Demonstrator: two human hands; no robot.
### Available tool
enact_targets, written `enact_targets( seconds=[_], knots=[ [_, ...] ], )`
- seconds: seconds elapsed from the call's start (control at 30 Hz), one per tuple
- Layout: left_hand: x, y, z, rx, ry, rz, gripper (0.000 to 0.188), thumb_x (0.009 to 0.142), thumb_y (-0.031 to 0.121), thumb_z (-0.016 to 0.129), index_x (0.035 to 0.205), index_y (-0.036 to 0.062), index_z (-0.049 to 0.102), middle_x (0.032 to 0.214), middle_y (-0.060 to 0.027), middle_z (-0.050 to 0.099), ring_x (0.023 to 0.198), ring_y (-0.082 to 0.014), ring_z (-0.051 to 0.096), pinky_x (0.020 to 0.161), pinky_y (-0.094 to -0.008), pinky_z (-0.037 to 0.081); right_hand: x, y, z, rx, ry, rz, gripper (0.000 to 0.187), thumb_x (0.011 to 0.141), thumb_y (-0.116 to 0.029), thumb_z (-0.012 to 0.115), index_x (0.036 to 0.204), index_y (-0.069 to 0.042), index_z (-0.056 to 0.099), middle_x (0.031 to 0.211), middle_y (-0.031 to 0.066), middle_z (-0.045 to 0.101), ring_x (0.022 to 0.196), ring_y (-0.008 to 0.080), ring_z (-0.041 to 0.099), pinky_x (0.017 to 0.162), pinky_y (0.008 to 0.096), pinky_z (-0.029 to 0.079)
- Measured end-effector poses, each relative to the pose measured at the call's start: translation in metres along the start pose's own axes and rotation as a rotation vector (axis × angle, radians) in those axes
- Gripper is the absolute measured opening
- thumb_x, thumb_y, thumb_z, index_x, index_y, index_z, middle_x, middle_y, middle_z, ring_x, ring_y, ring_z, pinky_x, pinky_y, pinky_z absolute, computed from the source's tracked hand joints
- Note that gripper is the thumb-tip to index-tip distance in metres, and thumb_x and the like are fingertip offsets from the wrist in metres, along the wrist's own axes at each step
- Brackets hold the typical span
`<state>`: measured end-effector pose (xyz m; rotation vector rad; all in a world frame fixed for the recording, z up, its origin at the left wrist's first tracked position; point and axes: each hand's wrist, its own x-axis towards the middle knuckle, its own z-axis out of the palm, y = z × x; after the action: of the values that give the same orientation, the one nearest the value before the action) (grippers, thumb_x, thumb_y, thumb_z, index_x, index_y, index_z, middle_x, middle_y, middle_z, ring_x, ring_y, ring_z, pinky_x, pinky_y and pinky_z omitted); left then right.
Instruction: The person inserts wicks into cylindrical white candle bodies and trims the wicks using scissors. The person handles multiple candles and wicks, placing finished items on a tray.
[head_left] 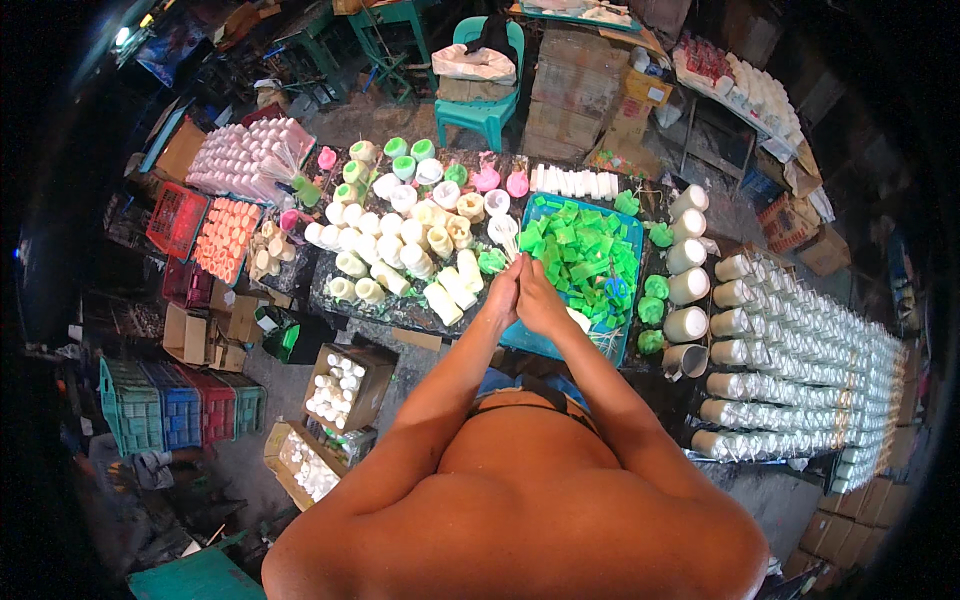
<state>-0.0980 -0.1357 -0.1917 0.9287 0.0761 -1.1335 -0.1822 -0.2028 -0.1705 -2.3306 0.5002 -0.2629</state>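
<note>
Left of the bench: stacked plastic crates in green, blue and red [180, 405]; open cardboard cartons of small white plastic bottles [340, 385].

Bench, left half: a cluster of cream and white moulded plastic pieces [400, 245], lying loose and touching one another.

Centre: the left hand [503, 295] and right hand [540, 300], pressed side by side with fingers pointing away from the body and closed together over something small. What they grip is hidden between them; it cannot be told from this view.

Just beyond and right of the hands: a blue rectangular plastic tray [540, 345] heaped with bright green plastic pieces [580, 260].

Right: rows of white cylindrical plastic containers [800, 370], lying on their sides.

Step in hand, by judgement: fitting or pressing together a small part at the tray's near left edge. The next move likely calls for parting the hands and setting the piece down.
</note>
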Motion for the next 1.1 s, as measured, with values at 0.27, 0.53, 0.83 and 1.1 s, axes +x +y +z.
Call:
enact_targets(
  seconds=[0.27,0.53,0.83,1.1],
  knots=[
    [0.018,0.015,-0.028,-0.241,0.209,0.322,0.035,0.112,0.039,0.038,0.099,0.0097,0.051,0.084,-0.0039,0.053,0.078,-0.0179,0.053,0.076,-0.0371,0.051,-0.015,-0.012,-0.011,0.157,0.265,-0.116,0.039,0.098,-0.012,0.060,0.134,0.002,0.055,0.125,0.0212,0.054,0.115,0.0374,0.056,0.101,0.0431,0.046],
    [-0.001,0.028,-0.001,-0.209,0.200,0.361,0.049,0.101,0.051,0.061,0.072,0.0163,0.042,0.063,0.0017,0.039,0.056,-0.0155,0.042,0.057,-0.0328,0.041,0.000,-0.019,0.030,1.809,0.274,0.689,0.044,0.109,-0.042,0.040,0.119,-0.004,0.060,0.111,0.0111,0.065,0.104,0.0233,0.063,0.091,0.0375,0.051],
    [-0.007,-0.003,0.019,0.076,0.229,0.542,0.039,0.102,0.038,0.060,0.077,0.0099,0.052,0.067,-0.0023,0.052,0.056,-0.0172,0.054,0.053,-0.0345,0.046,0.002,-0.022,0.020,1.920,0.314,0.710,0.044,0.108,-0.040,0.037,0.115,-0.006,0.064,0.104,0.0077,0.068,0.095,0.0232,0.063,0.089,0.0398,0.050],
    [-0.046,0.054,0.032,0.481,0.234,0.367,0.045,0.107,0.040,0.048,0.086,0.0020,0.060,0.074,-0.0048,0.058,0.069,-0.0159,0.054,0.065,-0.0369,0.046,-0.003,-0.001,0.005,1.109,0.609,0.358,0.034,0.101,-0.039,0.056,0.107,-0.007,0.064,0.110,0.0091,0.065,0.101,0.0249,0.061,0.088,0.0379,0.048]
  ],
)
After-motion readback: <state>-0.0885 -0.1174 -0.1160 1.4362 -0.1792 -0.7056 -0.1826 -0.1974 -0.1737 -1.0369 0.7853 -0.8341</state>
